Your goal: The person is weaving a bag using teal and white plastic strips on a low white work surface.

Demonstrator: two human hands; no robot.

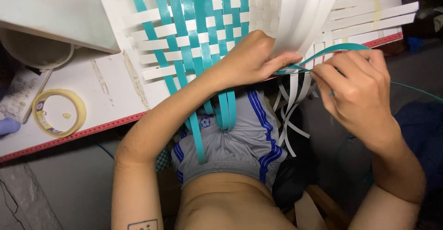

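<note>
A mat woven from teal and white plastic strips (pixel 198 31) lies on a white board (pixel 110 82) with a red edge. My left hand (pixel 251 59) presses on the mat's near edge and lifts a bunch of white strips (pixel 300 13). My right hand (pixel 357 89) pinches a loose teal strip (pixel 339 49) that curves over toward my left fingers. Loose teal and white strip ends hang off the board's edge over my lap.
A roll of yellowish tape (pixel 59 112) lies on the board at the left, beside a small paper packet (pixel 20 93). A white bowl (pixel 37 50) sits under a white sheet (pixel 55 13) at top left. Grey floor shows below.
</note>
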